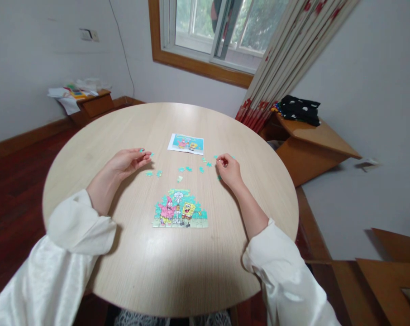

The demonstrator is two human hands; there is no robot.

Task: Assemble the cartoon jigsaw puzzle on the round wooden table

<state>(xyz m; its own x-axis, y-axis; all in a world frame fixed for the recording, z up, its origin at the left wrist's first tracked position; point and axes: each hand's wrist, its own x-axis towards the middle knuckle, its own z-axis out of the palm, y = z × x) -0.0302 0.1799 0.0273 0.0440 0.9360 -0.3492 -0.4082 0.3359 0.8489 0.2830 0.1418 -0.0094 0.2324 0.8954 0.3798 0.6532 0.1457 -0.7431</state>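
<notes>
A partly assembled jigsaw puzzle [179, 210] with cartoon figures lies flat near the table's middle. Several loose teal pieces are scattered beyond it, among them a puzzle piece [188, 169] and a paler one [179, 179]. My left hand [132, 162] is up to the left of them, its fingers closed with a small teal puzzle piece [141, 150] showing at them. On the other side, my right hand [229, 169] is pinched beside loose pieces at the right; whatever its fingertips hold is hidden. A reference picture [188, 144] of the same cartoon lies behind the loose pieces.
The round wooden table [123, 267] carries everything. Past it stand a low cabinet [95, 105] with papers at the left and a wooden cabinet [303, 149] with dark cloth [300, 110] at the right. A curtain [286, 50] hangs beside the window.
</notes>
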